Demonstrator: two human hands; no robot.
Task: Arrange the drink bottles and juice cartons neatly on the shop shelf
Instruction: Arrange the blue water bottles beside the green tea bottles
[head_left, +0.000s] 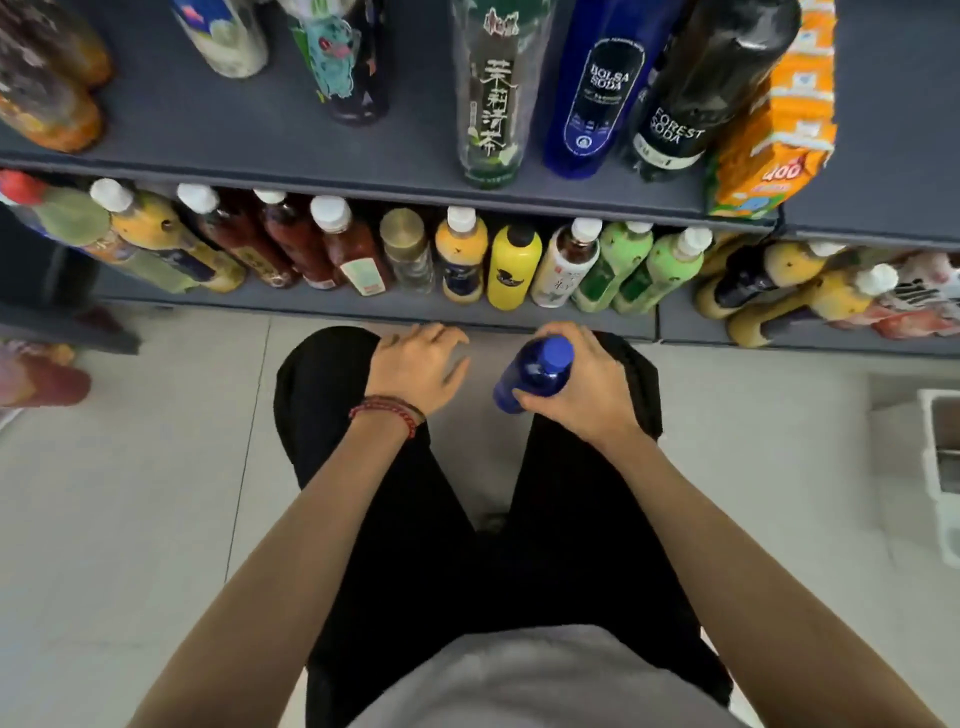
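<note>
My right hand grips a dark blue bottle with a blue cap, held over my knees in front of the lower shelf. My left hand rests on my left knee, fingers spread and holding nothing. The lower shelf carries a row of several bottles, among them a yellow bottle and green bottles. On the upper shelf stand a tea bottle, a blue Bolsa Soda bottle, a black Forest Soda bottle and an orange juice carton.
More bottles lie tumbled on the lower shelf at right. A white bin stands on the tiled floor at right. Red and orange bottles show at the far left edge. My black trousers fill the middle of the floor.
</note>
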